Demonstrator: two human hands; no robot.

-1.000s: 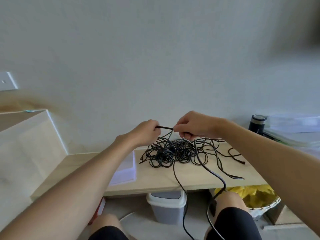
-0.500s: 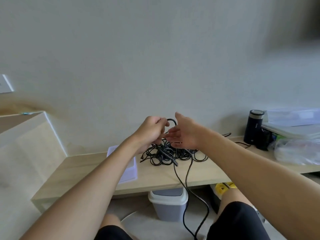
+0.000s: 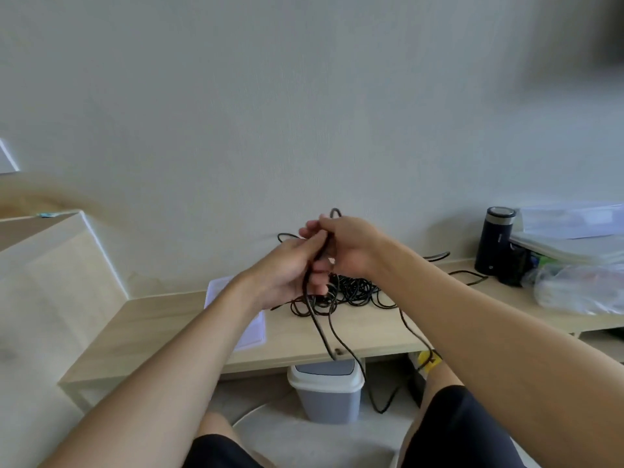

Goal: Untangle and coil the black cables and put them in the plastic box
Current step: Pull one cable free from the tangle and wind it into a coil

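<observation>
Right hand (image 3: 349, 248) has closed up since half a second ago, when it was flat and open. Now it curls over the same thin black cable strand (image 3: 320, 327) that the left hand (image 3: 287, 270) grips, and the two hands are pressed together mid-frame with a little loop poking out above them. That strand's long axis runs pretty much top to bottom, from the loop down past the front edge of the light wooden table (image 3: 152, 332). The tangled heap of black cables (image 3: 354, 288) sits just behind and below the hands, touching the tabletop. The shallow clear plastic box (image 3: 251, 334) lies lower left of them, partly under the left forearm, so I'd say the left hand is nearer for the drop-off. Counts: one heap (can't tell how many cables are in it), at least two strands hanging off the front edge, one box, two hands.
</observation>
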